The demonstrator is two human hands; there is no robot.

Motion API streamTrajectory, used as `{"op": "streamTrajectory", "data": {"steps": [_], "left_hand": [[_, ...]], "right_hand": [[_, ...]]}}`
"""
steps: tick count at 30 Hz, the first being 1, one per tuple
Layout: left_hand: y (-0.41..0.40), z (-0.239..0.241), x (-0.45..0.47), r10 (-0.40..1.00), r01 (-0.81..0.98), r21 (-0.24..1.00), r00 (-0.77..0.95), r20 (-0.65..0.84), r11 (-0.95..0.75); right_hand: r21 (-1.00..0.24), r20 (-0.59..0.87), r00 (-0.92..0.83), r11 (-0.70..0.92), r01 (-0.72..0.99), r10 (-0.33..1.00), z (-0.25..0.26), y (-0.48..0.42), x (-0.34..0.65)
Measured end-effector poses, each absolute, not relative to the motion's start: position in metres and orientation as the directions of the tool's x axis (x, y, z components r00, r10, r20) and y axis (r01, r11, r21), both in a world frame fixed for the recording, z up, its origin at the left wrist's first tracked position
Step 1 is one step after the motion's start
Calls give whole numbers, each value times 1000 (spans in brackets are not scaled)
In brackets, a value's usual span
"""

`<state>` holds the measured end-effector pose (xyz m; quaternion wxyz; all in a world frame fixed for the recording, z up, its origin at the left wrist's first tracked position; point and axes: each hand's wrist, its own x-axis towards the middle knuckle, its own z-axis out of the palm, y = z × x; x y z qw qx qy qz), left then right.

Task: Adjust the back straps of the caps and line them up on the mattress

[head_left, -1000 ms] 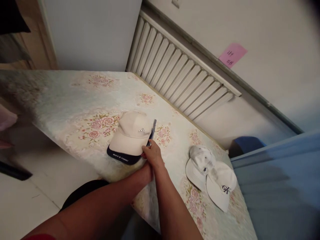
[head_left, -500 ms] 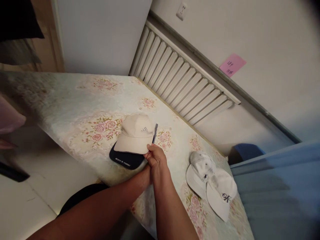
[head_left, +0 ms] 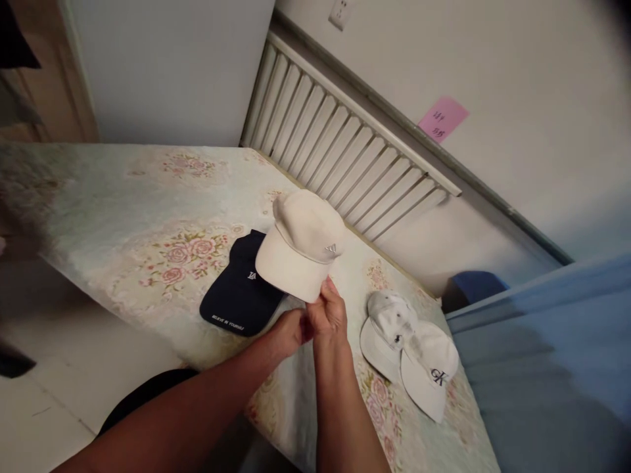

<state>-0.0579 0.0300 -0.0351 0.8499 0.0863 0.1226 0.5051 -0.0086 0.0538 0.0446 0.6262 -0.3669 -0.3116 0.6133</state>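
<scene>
Half a second ago the beige cap lay on the navy cap. Now our right hand has lifted it, the grip pinched on the brim edge, so it hangs tilted above the table and the navy cap lies uncovered. Our left hand is curled just beside the right one, and we cannot tell if it grasps anything.

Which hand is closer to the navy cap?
Left. The left hand sits just to the right of the navy cap; the right hand is farther right, pinching the beige cap by its brim.
</scene>
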Motion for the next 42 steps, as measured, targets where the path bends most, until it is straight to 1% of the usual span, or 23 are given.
{"op": "streamTrajectory", "data": {"steps": [2,4,5,6,7,10,14,17,22,24,27,30,32,34,38,40,42], "left_hand": [[32,-30,-60,904,-873,249,376,-202,419],[33,-22,-66,919,-905,209,322,-228,369],[33,-17,-69,916,-917,165,320,-243,364],[32,-12,-72,896,-903,140,364,-253,406],[31,-7,-74,873,-878,141,412,-261,457],[29,2,-75,801,-782,196,543,-251,592],[29,0,-65,721,-687,220,663,-201,692],[30,-8,-56,706,-664,243,678,-203,707],[31,-14,-44,821,-750,340,549,-156,567],[31,-13,-42,837,-760,358,526,-151,542],[29,-9,-41,794,-724,335,584,-167,603],[25,-11,-41,695,-627,313,689,-205,713],[22,-15,-40,644,-566,328,733,-221,757],[19,-20,-39,630,-538,364,746,-216,761],[17,-25,-33,684,-567,454,716,-141,687],[18,-23,-31,706,-587,488,703,-88,646],[19,-19,-29,717,-601,507,695,-51,618]], "right_hand": [[-836,-69,63,-23,-548,996,40,45,17],[-827,-98,92,-29,-561,991,29,30,45],[-822,-127,106,-45,-568,986,22,21,58],[-819,-158,124,-59,-571,980,15,11,71],[-817,-175,130,-70,-572,976,7,1,83],[-800,-233,154,-99,-591,960,-14,-30,109],[-752,-297,151,-134,-646,943,-30,-57,126],[-741,-295,158,-121,-660,942,-32,-65,134],[-726,-284,151,-109,-679,947,-39,-68,147],[-725,-265,129,-109,-680,955,-42,-69,151],[-736,-214,92,-99,-669,972,-40,-70,159],[-746,-150,65,-70,-662,987,-34,-71,169],[-734,-118,100,-19,-678,988,-33,-71,177],[-713,-125,162,26,-701,979,-34,-71,183],[-681,-172,312,116,-723,934,-38,-72,195],[-669,-174,335,138,-730,926,-38,-73,199],[-670,-168,315,126,-732,934,-36,-74,202]]}}
